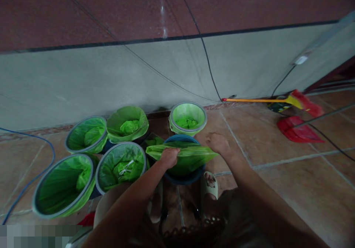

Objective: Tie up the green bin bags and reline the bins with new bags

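A green plastic bag [191, 158] is stretched sideways across the mouth of a blue bucket [185, 181] on the floor between my feet. My left hand [169, 157] is closed on the bag's upper edge, left of its middle. At the bag's pointed right corner is my right hand [217, 143], its fingers curled; the bag is drawn taut toward it, though the exact grip is partly hidden. The bag's lower part hangs inside the bucket. Just behind stands a bucket with a green liner [188, 127] folded over its rim.
Several buckets lined with green bags stand at the left, including a near one [63, 216] and one beside my knee [121, 144]. A blue hose [52, 150] curves at far left. On the right lie an orange-handled broom [255, 100], a red dustpan [294, 129] and black cables.
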Demonstrator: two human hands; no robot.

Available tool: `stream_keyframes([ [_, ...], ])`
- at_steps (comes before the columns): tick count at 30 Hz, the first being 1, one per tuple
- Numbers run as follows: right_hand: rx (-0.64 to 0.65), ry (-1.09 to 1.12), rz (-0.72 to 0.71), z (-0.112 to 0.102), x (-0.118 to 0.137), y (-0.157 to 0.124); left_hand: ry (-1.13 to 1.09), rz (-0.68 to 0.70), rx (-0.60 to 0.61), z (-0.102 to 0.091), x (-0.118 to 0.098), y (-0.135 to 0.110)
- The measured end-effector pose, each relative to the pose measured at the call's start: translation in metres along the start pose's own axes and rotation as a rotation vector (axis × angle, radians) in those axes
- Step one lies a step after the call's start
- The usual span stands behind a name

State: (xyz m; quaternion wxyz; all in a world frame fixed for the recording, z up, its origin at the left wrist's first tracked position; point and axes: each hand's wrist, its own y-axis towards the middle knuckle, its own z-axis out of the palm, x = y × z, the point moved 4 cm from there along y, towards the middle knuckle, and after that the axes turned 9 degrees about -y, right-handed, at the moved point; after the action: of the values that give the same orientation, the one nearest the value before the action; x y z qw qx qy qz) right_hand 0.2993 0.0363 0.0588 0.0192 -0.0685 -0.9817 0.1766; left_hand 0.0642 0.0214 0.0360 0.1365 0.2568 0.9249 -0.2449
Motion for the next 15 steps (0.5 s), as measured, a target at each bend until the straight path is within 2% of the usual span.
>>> stream_keyframes([
  [4,0.044,0.058,-0.315,0.009,0.057,0.004,0.008,0.027,-0.020,0.001,-0.003,-0.002],
  [7,0.098,-0.002,-0.437,0.022,0.086,0.004,0.017,0.053,0.014,0.004,-0.004,-0.003],
  [10,0.131,-0.081,-0.442,0.032,0.098,0.005,0.014,0.081,0.042,0.005,-0.004,-0.003],
  [15,0.203,-0.151,-0.355,0.047,0.101,0.010,-0.006,0.086,0.047,0.005,-0.009,0.000],
])
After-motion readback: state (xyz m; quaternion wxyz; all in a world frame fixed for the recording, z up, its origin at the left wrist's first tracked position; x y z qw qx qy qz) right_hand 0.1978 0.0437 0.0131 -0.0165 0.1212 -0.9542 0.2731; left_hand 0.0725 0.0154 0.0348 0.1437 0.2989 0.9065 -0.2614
